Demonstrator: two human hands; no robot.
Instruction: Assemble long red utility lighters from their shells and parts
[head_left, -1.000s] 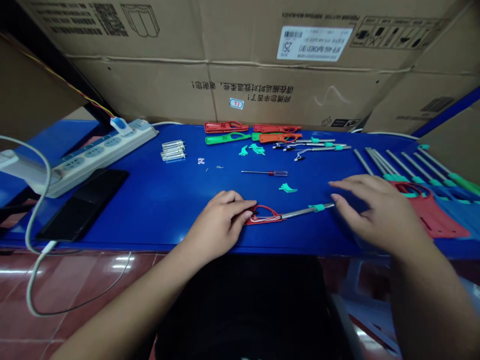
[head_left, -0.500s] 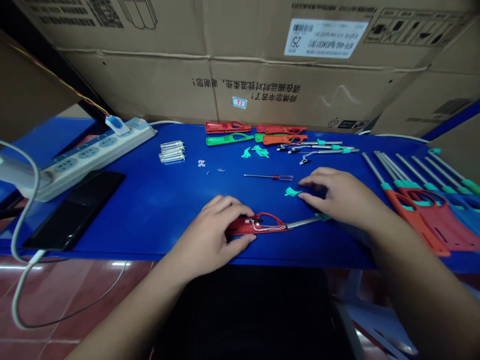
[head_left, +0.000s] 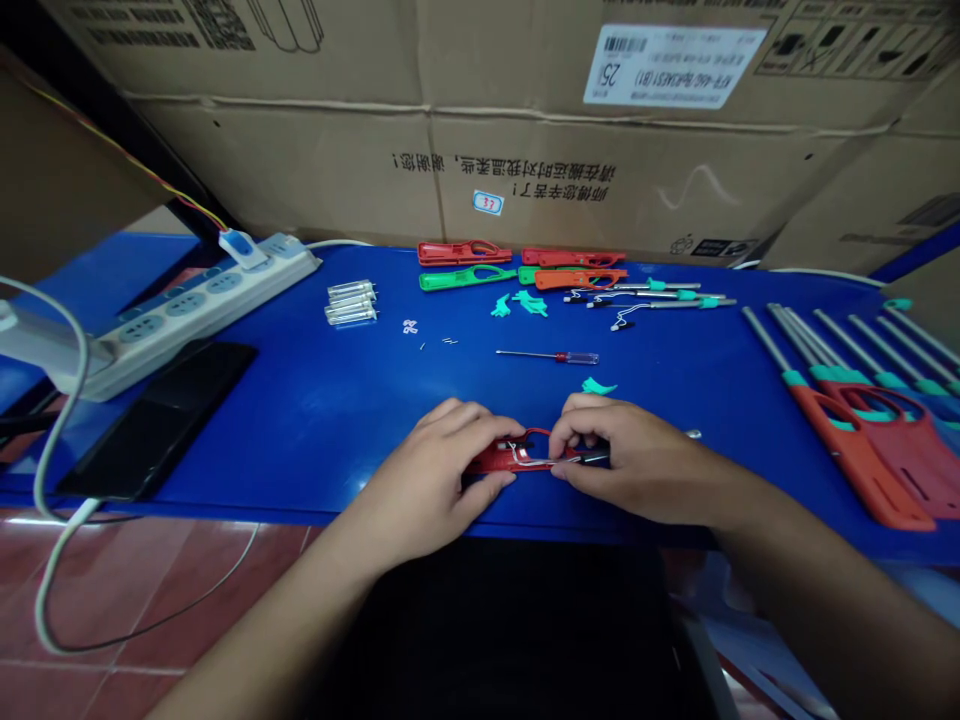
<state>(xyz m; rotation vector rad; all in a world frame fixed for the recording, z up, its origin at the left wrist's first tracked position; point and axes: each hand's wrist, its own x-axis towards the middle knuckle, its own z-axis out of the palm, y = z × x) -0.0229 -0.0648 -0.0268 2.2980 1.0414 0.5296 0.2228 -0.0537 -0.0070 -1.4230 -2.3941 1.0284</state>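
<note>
My left hand (head_left: 454, 470) is closed round the left end of a red lighter half-shell (head_left: 491, 459), which lies near the table's front edge. Thin white wires run along the inside of the shell. My right hand (head_left: 630, 455) pinches at the shell's right end, where the wires meet a dark piece (head_left: 596, 456) partly under the fingers. A metal tip shows beyond that hand. Just behind my right hand lies a green trigger piece (head_left: 598, 386). Farther back is a screwdriver (head_left: 559, 356) with a clear purple handle.
Red, green and orange shells (head_left: 465, 277) lie along the cardboard box (head_left: 337, 180). Metal rods (head_left: 667, 295) with wires are beside them. Long lighters (head_left: 862, 450) fill the right side. A phone (head_left: 161, 420) and a power strip (head_left: 195, 310) are at left.
My right hand has moved left and down from beside the green trigger piece to the right end of the red shell. My left hand keeps its hold. The view has shifted slightly.
</note>
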